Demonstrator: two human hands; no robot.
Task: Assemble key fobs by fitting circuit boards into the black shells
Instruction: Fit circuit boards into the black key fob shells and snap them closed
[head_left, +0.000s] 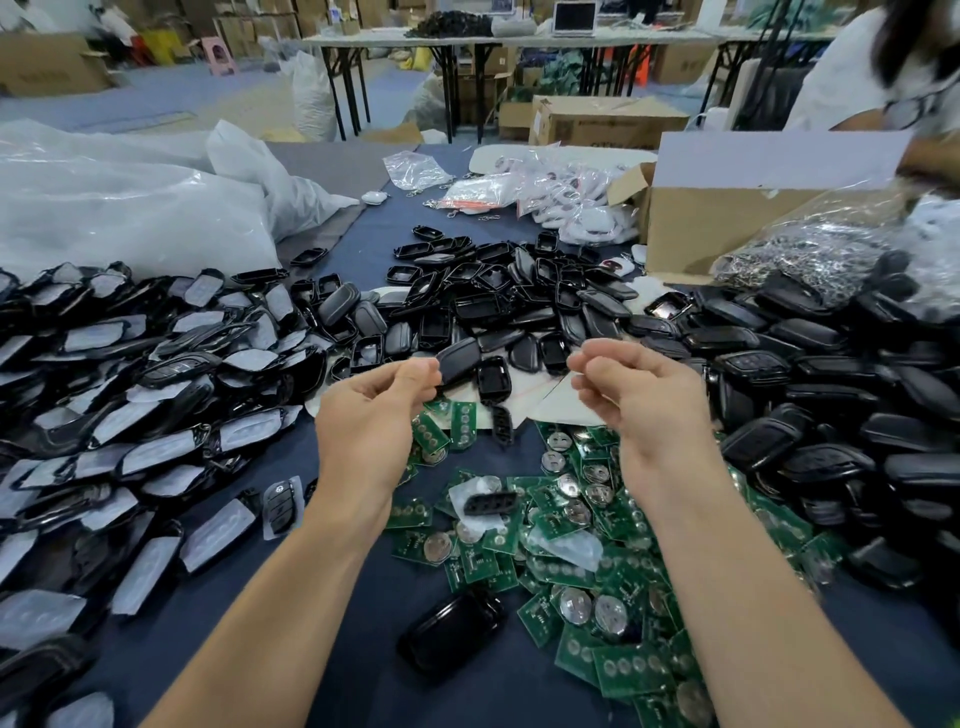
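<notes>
blue tbl (332, 649): left hand (363, 415) pinches 1 blk shell (460, 361)

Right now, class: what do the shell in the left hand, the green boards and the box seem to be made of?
Shell, pinched by the left hand: probably moulded plastic, black and smooth with a soft sheen.
Boards: green circuit laminate, fairly matte, carrying round silvery discs that glint like metal.
Box: brown cardboard, dull, with creased flaps.
</notes>
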